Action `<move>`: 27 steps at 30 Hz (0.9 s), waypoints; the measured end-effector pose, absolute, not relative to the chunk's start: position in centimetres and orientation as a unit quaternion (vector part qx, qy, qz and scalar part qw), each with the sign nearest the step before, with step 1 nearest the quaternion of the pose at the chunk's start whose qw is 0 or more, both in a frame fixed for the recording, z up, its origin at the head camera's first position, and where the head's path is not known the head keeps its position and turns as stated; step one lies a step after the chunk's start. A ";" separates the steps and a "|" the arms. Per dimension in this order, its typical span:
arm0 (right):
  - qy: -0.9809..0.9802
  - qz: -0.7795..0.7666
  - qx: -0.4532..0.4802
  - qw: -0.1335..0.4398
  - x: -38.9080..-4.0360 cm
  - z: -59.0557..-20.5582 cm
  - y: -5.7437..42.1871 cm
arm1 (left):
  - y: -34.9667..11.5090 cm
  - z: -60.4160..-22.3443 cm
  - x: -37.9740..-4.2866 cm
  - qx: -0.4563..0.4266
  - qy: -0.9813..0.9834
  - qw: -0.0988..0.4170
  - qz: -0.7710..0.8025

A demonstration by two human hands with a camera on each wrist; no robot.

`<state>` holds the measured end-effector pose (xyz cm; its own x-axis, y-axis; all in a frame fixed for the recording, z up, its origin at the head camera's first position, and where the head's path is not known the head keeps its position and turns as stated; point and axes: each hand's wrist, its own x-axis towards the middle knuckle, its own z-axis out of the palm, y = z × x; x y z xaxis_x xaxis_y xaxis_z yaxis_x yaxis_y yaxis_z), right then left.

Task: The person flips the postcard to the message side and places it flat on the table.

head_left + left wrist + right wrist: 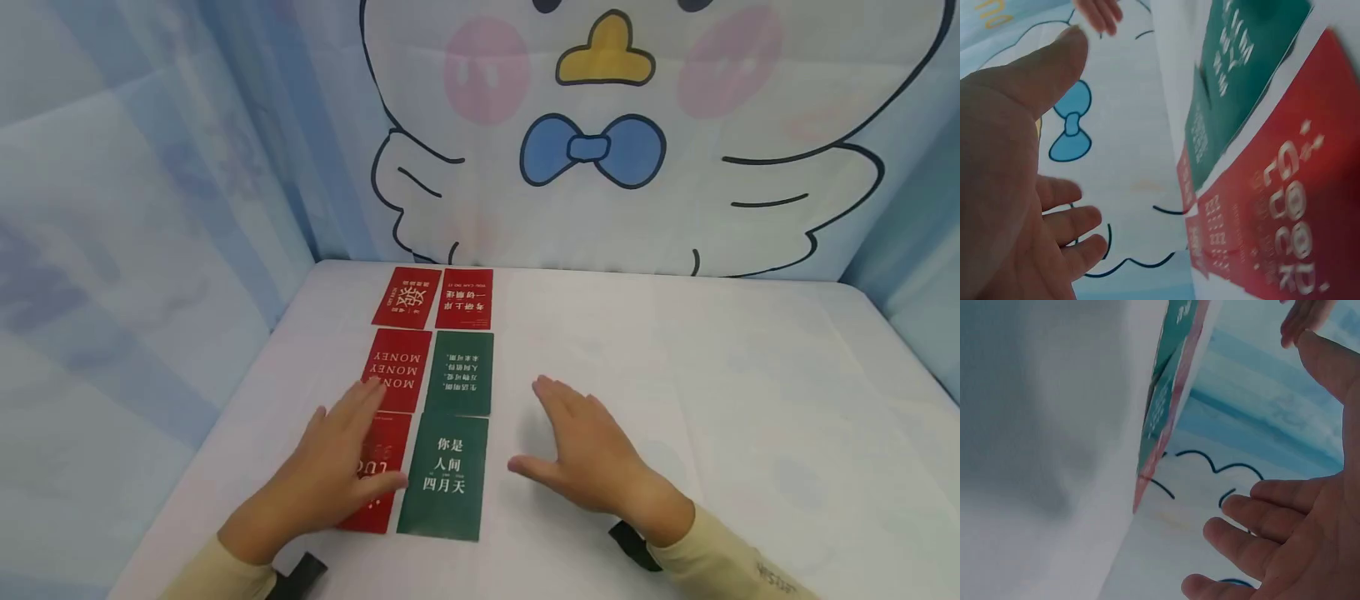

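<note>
Six cards would be two columns; several printed cards lie flat on the white table in two columns. Over the nearest red card (378, 521), printed "GOOD LUCK" in the left wrist view, my left hand (322, 471) hovers with fingers extended and thumb spread. Beside it lies a green card (442, 504) with white characters. Another green card (460, 375) and a red "MONEY" card (397, 367) form the middle row. Two red cards, one (407, 297) on the left and one (464, 298) on the right, make the far row. My right hand (600, 450) is above the table right of the cards, fingers spread, holding nothing.
The white table (675, 358) has rounded far corners. Behind it hangs a curtain (585, 225) with a cartoon figure wearing a blue bow tie. More blue-and-white curtain (135, 250) runs along the left side. Black straps circle both wrists.
</note>
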<state>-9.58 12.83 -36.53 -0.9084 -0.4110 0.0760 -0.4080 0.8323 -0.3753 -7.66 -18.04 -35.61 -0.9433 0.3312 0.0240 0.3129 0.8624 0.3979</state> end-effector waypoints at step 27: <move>0.923 -0.103 -0.330 0.167 -7.8 -38.9 7.6 | -15.8 -38.9 -6.1 0.236 0.945 0.157 0.162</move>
